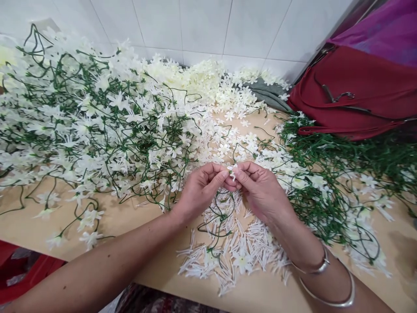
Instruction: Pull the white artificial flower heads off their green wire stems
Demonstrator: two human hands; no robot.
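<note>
Between the fingertips of my left hand (208,180) and my right hand (257,182) is a small white artificial flower (233,171). Both hands are closed in a pinch and meet over the middle of the table. A green stem (221,215) with white blossoms hangs or lies just below them; whether it joins the pinched flower I cannot tell. Under my hands lies a heap of thin white stamen-like sticks (257,243), with a white flower (243,261) resting on it. Two silvery bangles (345,287) circle my right forearm.
A large pile of white flowers on green stems (97,117) covers the left. Loose cream blossoms (208,78) lie along the tiled wall (202,26). Green stems (319,200) and a red bag (355,91) are at right. Brown paper-coloured tabletop (156,265) shows in front.
</note>
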